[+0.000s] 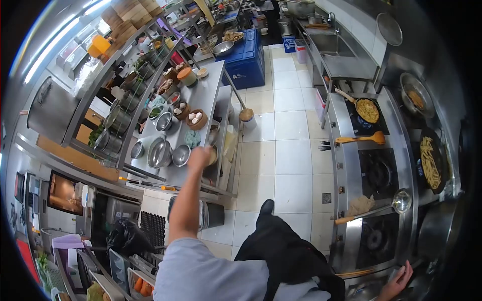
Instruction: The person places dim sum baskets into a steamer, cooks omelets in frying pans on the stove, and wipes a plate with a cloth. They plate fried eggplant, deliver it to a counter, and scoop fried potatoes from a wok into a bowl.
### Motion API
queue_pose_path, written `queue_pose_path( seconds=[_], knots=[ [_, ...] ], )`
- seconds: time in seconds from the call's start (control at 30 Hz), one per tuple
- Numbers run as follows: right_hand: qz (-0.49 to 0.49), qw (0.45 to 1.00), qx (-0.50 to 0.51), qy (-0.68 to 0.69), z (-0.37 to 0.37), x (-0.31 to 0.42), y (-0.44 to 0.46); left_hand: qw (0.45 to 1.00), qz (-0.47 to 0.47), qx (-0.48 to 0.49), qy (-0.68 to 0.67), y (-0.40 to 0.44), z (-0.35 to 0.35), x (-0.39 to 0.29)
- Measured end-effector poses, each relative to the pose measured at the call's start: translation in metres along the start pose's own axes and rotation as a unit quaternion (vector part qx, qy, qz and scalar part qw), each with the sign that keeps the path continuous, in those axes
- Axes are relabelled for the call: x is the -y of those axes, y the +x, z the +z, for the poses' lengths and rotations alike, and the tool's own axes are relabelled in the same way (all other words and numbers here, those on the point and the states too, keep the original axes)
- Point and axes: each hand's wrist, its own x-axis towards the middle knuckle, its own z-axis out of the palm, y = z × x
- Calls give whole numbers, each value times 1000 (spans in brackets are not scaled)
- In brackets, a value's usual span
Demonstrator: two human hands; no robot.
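Note:
My left hand (pixel 200 156) is stretched out over the near corner of the steel prep table (pixel 213 80), its fingers curled closed. Beside it stands a small steel bowl (pixel 181 155); whether the fingers touch its rim or hold anything is hidden. Just behind lies a crumpled greenish cloth (pixel 192 138), and farther back a basket of eggs (pixel 196 119). Low at the right, my right hand (pixel 397 282) has its fingers extended, close to the front of the stove and a metal pan (pixel 366 291).
On the stove, a frying pan (pixel 367 110) holds yellow food and a dark pan (pixel 431 163) holds strips. An orange spatula (pixel 361 139) and a ladle (pixel 381 209) lie across the stove. A grey bin (pixel 213 214) and a blue cooler box (pixel 246 60) stand along the tiled aisle.

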Motion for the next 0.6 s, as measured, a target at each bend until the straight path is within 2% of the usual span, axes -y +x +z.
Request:
queue_pose_path(
  seconds=[0.07, 0.13, 0.2, 0.27, 0.3, 0.37, 0.43, 0.53, 0.57, 0.6],
  knots=[
    [12, 1000, 13, -5, 14, 15, -4, 995, -77, -10, 57, 65, -24, 43],
    [27, 998, 53, -38, 34, 34, -8, 991, -100, -15, 93, 109, -52, 53],
    [2, 994, 79, -70, 58, 66, -15, 987, -115, 7, 113, 171, -55, 68],
    [87, 984, 145, -60, 83, 109, -21, 982, -130, 32, 133, 231, -44, 81],
    [26, 983, 170, -68, 93, 122, -22, 980, -133, 32, 145, 259, -31, 90],
    [46, 978, 197, -56, 115, 163, -21, 976, -138, 40, 162, 309, -7, 111],
    [56, 974, 217, -30, 129, 193, -21, 967, -159, 103, 171, 348, 11, 124],
    [72, 972, 221, -24, 135, 224, -20, 962, -140, 150, 180, 380, 29, 137],
    [106, 969, 223, 26, 145, 176, -44, 967, -134, 151, 157, 414, 59, 174],
    [120, 973, 189, 53, 149, 193, -41, 974, -61, 116, 184, 395, 34, 157]
  ],
)
